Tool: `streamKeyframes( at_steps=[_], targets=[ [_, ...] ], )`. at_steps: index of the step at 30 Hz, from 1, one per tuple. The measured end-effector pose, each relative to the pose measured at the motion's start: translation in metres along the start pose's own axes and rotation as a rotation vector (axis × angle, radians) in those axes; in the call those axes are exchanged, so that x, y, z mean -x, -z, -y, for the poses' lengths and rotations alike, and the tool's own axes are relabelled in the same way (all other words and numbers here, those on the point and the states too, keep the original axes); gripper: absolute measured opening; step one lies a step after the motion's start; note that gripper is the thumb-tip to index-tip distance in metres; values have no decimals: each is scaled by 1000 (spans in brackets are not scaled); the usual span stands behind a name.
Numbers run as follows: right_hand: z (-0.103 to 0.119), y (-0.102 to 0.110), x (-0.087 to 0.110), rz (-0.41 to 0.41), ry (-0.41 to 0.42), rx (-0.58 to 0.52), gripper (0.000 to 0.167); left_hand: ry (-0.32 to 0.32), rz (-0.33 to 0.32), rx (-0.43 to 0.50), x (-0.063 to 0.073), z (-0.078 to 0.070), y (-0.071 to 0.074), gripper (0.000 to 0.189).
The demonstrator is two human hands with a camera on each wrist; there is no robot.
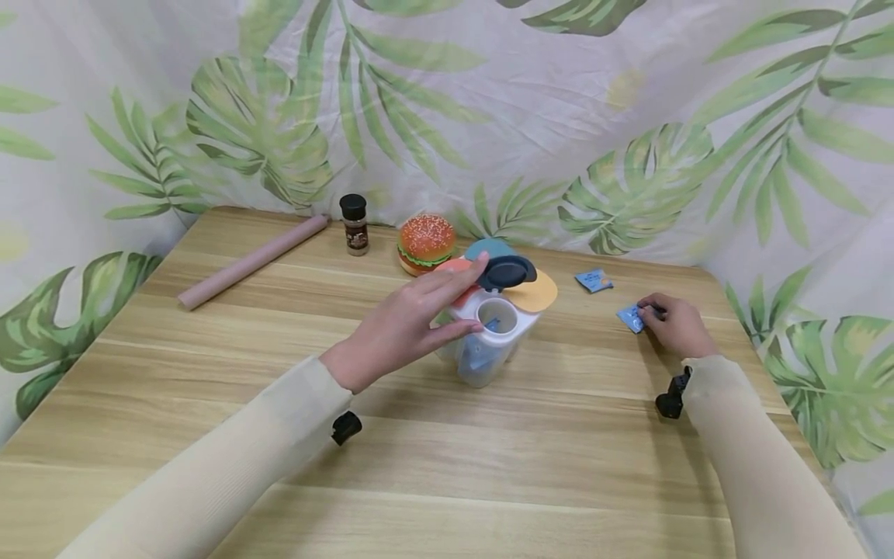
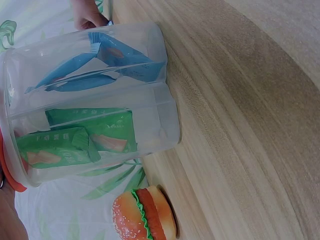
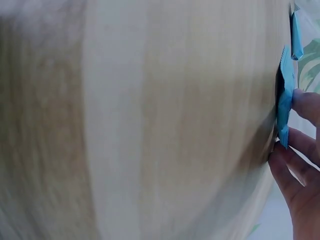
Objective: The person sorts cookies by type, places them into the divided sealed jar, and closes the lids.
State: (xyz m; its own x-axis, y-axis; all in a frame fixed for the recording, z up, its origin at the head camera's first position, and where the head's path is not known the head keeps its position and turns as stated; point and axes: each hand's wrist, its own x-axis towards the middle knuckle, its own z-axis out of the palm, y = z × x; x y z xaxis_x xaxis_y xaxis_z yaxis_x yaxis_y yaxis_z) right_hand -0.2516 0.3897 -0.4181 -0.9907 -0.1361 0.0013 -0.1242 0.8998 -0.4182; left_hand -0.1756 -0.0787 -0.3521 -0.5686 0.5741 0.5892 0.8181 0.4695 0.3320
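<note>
A clear multi-compartment container [image 1: 482, 357] with coloured flip lids stands mid-table. Its dark blue lid [image 1: 506, 272] is flipped up over a round opening. My left hand [image 1: 419, 314] lies along its left side, fingers extended to the raised lid and thumb at the opening's rim. Through the container walls, blue packets [image 2: 127, 57] show in one compartment and green packets [image 2: 112, 125] in another. Off to the right, my right hand [image 1: 673, 322] pinches a small blue packet [image 1: 631, 318] at the tabletop. Another blue packet [image 1: 594, 280] lies just behind it.
A toy hamburger [image 1: 426, 241] sits behind the container, on its left. Further left are a black-capped spice jar [image 1: 355, 225] and a pink roll [image 1: 251, 262] lying diagonally. A leaf-patterned cloth [image 1: 419, 101] hangs behind the wooden table [image 1: 447, 481].
</note>
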Motion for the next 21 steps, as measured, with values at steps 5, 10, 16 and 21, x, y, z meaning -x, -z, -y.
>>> streamKeyframes(
  at_steps=[5,10,16,21],
  targets=[
    [1,1,-1,23,-23,37,39,-1,-4,-9,0,-1,0,84],
    [2,3,-1,51,-94,81,55,2,-3,-11,0,-1,0,83],
    [2,2,2,14,-92,56,48,-5,-2,3,-1,-1,0,83],
    [2,1,2,34,-53,1,40,7,2,4,1,0,0,83]
  ],
)
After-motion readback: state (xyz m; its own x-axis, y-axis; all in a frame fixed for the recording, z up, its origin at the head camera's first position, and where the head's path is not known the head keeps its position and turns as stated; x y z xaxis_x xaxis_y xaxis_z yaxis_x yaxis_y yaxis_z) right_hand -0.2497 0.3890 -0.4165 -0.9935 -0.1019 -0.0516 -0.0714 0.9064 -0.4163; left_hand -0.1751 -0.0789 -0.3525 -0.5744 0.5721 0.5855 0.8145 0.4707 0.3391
